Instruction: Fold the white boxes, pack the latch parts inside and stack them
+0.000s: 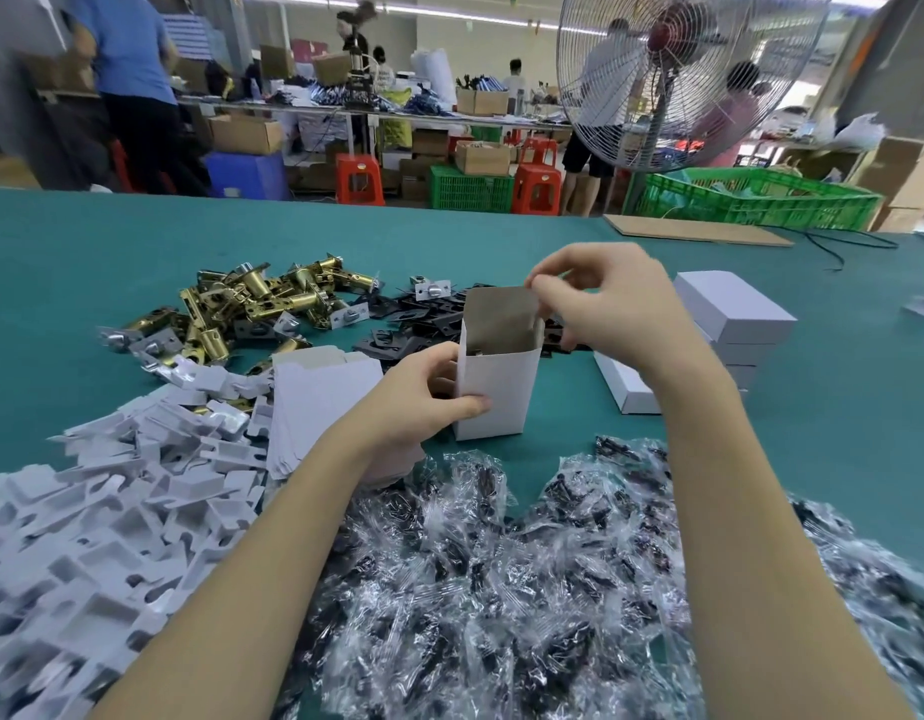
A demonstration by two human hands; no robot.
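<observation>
A white box (496,392) stands upright on the green table (85,262), its top open and its brown inside showing. My left hand (423,402) grips the box's lower left side, thumb across the front. My right hand (600,298) pinches the raised top flap at the box's upper right edge. Something dark lies inside the box, unclear. Brass latch parts (252,304) are heaped at the back left, and black plates (418,324) lie behind the box. Closed white boxes (730,309) are stacked at the right. Flat box blanks (319,402) lie left of my left hand.
White cardboard inserts (111,511) pile up at the near left. Clear bags of dark screws (527,563) cover the near middle and right. A cardboard sheet (693,231) and a black cable (834,246) lie at the far right. A fan, crates and people stand beyond the table.
</observation>
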